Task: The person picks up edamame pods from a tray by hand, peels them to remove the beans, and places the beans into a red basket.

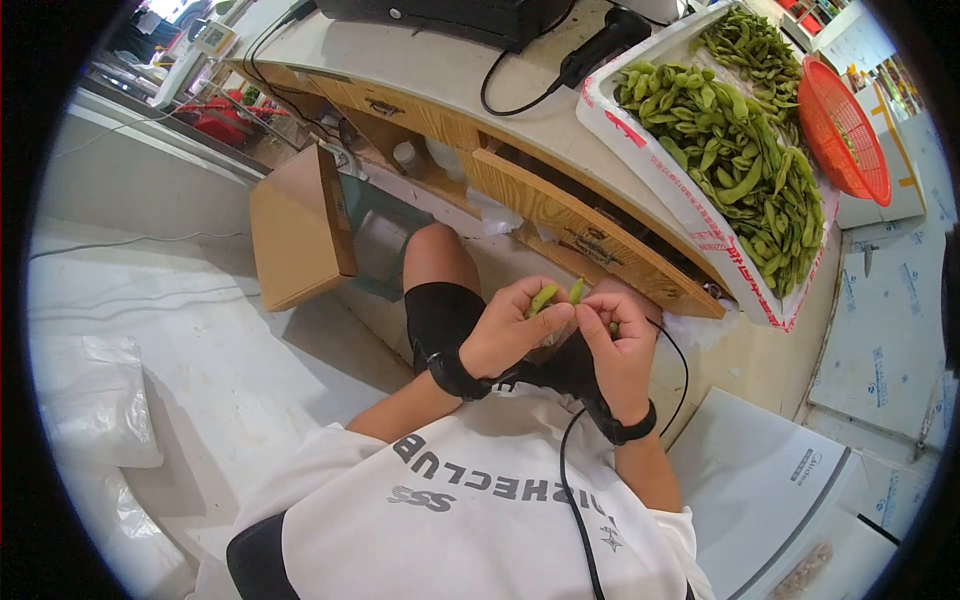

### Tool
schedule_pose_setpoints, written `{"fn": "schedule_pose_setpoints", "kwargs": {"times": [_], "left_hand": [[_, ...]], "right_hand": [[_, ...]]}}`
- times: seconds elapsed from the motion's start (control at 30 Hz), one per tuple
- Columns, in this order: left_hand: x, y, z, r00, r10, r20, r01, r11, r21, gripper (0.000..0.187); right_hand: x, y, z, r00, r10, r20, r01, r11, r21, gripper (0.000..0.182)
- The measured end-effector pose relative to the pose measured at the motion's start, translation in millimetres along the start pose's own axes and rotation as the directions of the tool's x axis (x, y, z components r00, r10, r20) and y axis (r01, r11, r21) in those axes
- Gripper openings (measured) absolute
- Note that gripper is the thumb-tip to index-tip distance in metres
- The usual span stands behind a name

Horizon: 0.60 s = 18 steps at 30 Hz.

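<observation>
Above my lap, my left hand (515,325) is closed on a green bean pod (542,299). Close beside it, my right hand (618,345) has thumb and fingers pinched together, touching a second green pod (576,290) that stands up between the two hands. A bit more green shows among the right fingers. The thumbs nearly meet. Beyond my hands, to the right, a white foam box (690,205) on the desk holds many green pods (745,160). A red plastic basket (845,130) leans over its right edge, with some small green pieces inside.
The wooden desk drawer (590,230) is pulled open in front of my knees. A cardboard box (295,230) and a grey-green bin (385,235) stand at the left. A handheld device (605,45) lies on the desk. A white Midea appliance (760,490) is at the lower right.
</observation>
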<state>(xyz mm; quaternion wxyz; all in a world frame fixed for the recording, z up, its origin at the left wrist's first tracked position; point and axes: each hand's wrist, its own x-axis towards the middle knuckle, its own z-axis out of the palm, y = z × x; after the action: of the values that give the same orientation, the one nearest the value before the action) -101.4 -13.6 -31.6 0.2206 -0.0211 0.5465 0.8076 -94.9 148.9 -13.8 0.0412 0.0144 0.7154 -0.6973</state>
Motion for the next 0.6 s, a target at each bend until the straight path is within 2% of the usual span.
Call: {"fn": "schedule_pose_setpoints", "kwargs": {"times": [0.17,0.37,0.6], "left_hand": [[0.9,-5.0,0.9,0.998,0.059,0.002,-0.059,0.995,-0.082,0.014],[1.7,-5.7,-8.2,0.998,0.04,0.052,-0.033,0.991,-0.13,0.013],[3.1,-1.7,-2.5,0.995,0.095,-0.037,-0.094,0.995,0.021,0.014]], "right_hand": [[-1.4,4.6,8.0,0.996,-0.049,-0.072,0.052,0.998,0.041,0.01],[-1.7,6.7,6.3,0.996,-0.045,-0.072,0.051,0.995,0.085,0.011],[-2.7,8.7,-0.8,0.975,0.214,0.051,-0.219,0.914,0.34,0.013]]}}
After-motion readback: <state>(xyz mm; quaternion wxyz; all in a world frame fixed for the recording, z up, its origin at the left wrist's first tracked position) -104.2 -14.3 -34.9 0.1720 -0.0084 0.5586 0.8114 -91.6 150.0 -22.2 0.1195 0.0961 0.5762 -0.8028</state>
